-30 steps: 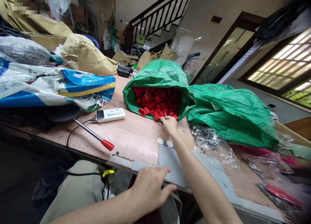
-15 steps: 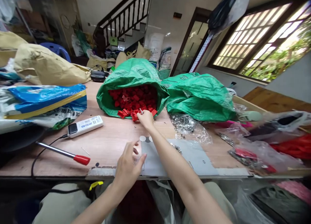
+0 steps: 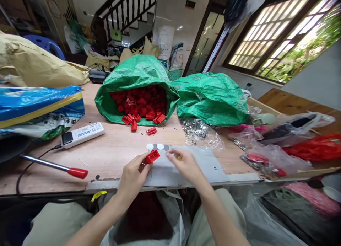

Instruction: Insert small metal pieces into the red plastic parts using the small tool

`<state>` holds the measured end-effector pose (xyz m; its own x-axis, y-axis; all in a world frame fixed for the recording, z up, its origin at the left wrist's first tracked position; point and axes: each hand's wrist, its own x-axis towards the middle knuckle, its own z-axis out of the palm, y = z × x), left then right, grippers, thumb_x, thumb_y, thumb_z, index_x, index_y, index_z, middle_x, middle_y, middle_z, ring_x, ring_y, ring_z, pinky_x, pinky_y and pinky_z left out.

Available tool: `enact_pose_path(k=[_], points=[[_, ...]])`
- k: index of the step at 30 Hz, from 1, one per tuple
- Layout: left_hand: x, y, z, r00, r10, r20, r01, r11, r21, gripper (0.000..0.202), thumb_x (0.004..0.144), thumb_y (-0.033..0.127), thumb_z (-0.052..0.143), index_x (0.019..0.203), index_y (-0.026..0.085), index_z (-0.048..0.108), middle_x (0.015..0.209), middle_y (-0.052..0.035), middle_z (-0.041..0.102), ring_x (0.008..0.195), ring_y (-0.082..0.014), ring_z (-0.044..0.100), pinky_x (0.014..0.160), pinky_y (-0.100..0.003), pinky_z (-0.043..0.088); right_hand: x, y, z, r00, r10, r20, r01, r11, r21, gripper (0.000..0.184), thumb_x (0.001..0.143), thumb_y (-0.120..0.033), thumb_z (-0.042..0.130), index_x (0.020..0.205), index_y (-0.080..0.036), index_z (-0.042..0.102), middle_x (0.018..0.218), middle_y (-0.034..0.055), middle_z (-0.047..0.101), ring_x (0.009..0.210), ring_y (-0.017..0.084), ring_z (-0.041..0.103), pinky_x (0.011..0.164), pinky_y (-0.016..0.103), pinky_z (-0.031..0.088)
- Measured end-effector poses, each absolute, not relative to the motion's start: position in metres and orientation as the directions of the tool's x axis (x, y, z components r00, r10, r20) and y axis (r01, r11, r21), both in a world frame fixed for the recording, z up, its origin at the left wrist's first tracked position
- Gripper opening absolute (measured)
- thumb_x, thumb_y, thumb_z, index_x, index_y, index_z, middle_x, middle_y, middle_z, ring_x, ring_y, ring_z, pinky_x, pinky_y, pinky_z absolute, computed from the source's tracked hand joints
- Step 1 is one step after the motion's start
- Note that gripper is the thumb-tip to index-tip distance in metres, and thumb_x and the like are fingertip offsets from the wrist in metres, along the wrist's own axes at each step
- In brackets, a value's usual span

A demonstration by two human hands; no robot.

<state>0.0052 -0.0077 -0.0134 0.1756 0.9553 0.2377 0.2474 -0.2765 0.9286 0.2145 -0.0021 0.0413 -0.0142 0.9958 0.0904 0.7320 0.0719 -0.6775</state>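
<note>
My left hand pinches a small red plastic clip just above the grey sheet at the table's front edge. My right hand is closed beside it, fingers pinched on something small that I cannot make out, with a bit of yellow showing. Behind them an open green bag lies on its side, full of the same red clips. Several loose red clips lie on the wood in front of the bag's mouth.
A white remote-like device with a black cable and a metal rod with a red handle lie at the left. A second green bag, clear plastic bags and red items crowd the right. A blue-and-white sack lies far left.
My right hand has drawn back from the bag's mouth to the grey sheet. My left hand now holds a red clip. More clips lie loose in front of the bag. The camera has turned right.
</note>
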Motion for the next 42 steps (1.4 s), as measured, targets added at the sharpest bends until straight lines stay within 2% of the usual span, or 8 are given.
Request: enact_pose_path(k=[1, 4, 12, 17, 24, 30, 35, 42], points=[[0.005, -0.008, -0.013, 0.185, 0.953, 0.240, 0.265, -0.283, 0.922, 0.026, 0.093, 0.028, 0.061, 0.117, 0.024, 0.069, 0.103, -0.0057, 0.071, 0.084, -0.0193, 0.068, 0.077, -0.031, 0.055, 0.232, 0.007, 0.041, 0.110, 0.987, 0.120, 0.836, -0.026, -0.548, 0.037, 0.095, -0.042, 0.052, 0.101, -0.015, 0.076, 0.076, 0.0038, 0.072, 0.065, 0.017, 0.061, 0.062, 0.026, 0.045], [0.006, -0.008, -0.011, 0.216, 0.932, 0.292, 0.297, -0.348, 0.889, 0.019, 0.090, 0.025, 0.063, 0.107, 0.024, 0.072, 0.100, -0.0049, 0.071, 0.086, -0.0194, 0.066, 0.077, -0.030, 0.051, 0.282, 0.039, 0.041, 0.190, 0.969, 0.158, 0.896, -0.106, -0.431, 0.035, 0.093, -0.028, 0.053, 0.117, -0.015, 0.074, 0.101, 0.0116, 0.077, 0.085, 0.023, 0.068, 0.076, 0.030, 0.047], [0.009, -0.010, -0.008, 0.171, 0.943, 0.284, 0.220, -0.318, 0.922, 0.019, 0.086, 0.027, 0.067, 0.104, 0.024, 0.072, 0.101, -0.0054, 0.070, 0.079, -0.0183, 0.063, 0.073, -0.029, 0.050, 0.338, 0.072, 0.043, 0.290, 0.949, 0.120, 0.949, -0.270, -0.160, 0.023, 0.088, -0.022, 0.060, 0.097, -0.017, 0.080, 0.091, 0.0148, 0.078, 0.085, 0.028, 0.069, 0.068, 0.030, 0.041], [0.008, -0.010, -0.003, 0.164, 0.943, 0.288, 0.202, -0.318, 0.926, 0.017, 0.086, 0.025, 0.068, 0.102, 0.024, 0.073, 0.098, -0.0052, 0.069, 0.078, -0.0184, 0.062, 0.074, -0.029, 0.048, 0.339, 0.084, 0.043, 0.248, 0.966, 0.070, 0.966, -0.242, -0.094, 0.015, 0.085, -0.022, 0.066, 0.090, -0.020, 0.080, 0.091, 0.0114, 0.078, 0.084, 0.026, 0.068, 0.066, 0.029, 0.040], [0.008, -0.011, -0.002, 0.217, 0.925, 0.313, 0.310, -0.369, 0.876, 0.019, 0.088, 0.019, 0.061, 0.105, 0.023, 0.069, 0.099, -0.0042, 0.068, 0.079, -0.0169, 0.062, 0.073, -0.028, 0.048, 0.326, 0.101, 0.037, 0.199, 0.976, 0.083, 0.975, -0.190, -0.113, 0.020, 0.090, -0.029, 0.062, 0.091, -0.018, 0.079, 0.093, 0.0149, 0.077, 0.088, 0.028, 0.068, 0.070, 0.030, 0.041], [0.007, -0.010, -0.004, 0.227, 0.923, 0.311, 0.353, -0.375, 0.857, 0.017, 0.089, 0.020, 0.061, 0.105, 0.022, 0.067, 0.100, -0.0042, 0.068, 0.081, -0.0167, 0.063, 0.075, -0.028, 0.049, 0.302, 0.104, 0.029, 0.043, 0.997, 0.066, 0.961, -0.023, -0.274, 0.017, 0.085, -0.028, 0.065, 0.084, -0.016, 0.077, 0.086, 0.0085, 0.077, 0.080, 0.020, 0.067, 0.070, 0.026, 0.043], [0.008, -0.010, -0.004, 0.221, 0.922, 0.318, 0.354, -0.379, 0.855, 0.020, 0.088, 0.019, 0.060, 0.107, 0.022, 0.066, 0.101, -0.0044, 0.068, 0.083, -0.0172, 0.064, 0.075, -0.029, 0.051, 0.303, 0.100, 0.034, 0.021, 0.996, 0.090, 0.918, 0.017, -0.397, 0.040, 0.091, -0.045, 0.052, 0.082, -0.014, 0.075, 0.069, 0.0048, 0.071, 0.063, 0.018, 0.061, 0.059, 0.027, 0.041], [0.008, -0.009, -0.010, 0.201, 0.919, 0.340, 0.378, -0.393, 0.838, 0.026, 0.087, 0.019, 0.063, 0.112, 0.022, 0.063, 0.101, -0.0032, 0.069, 0.082, -0.0162, 0.065, 0.077, -0.030, 0.054, 0.307, 0.098, 0.033, -0.028, 0.995, 0.091, 0.886, 0.067, -0.459, 0.021, 0.078, -0.033, 0.065, 0.083, -0.017, 0.078, 0.082, 0.0064, 0.077, 0.075, 0.023, 0.068, 0.070, 0.030, 0.045]])
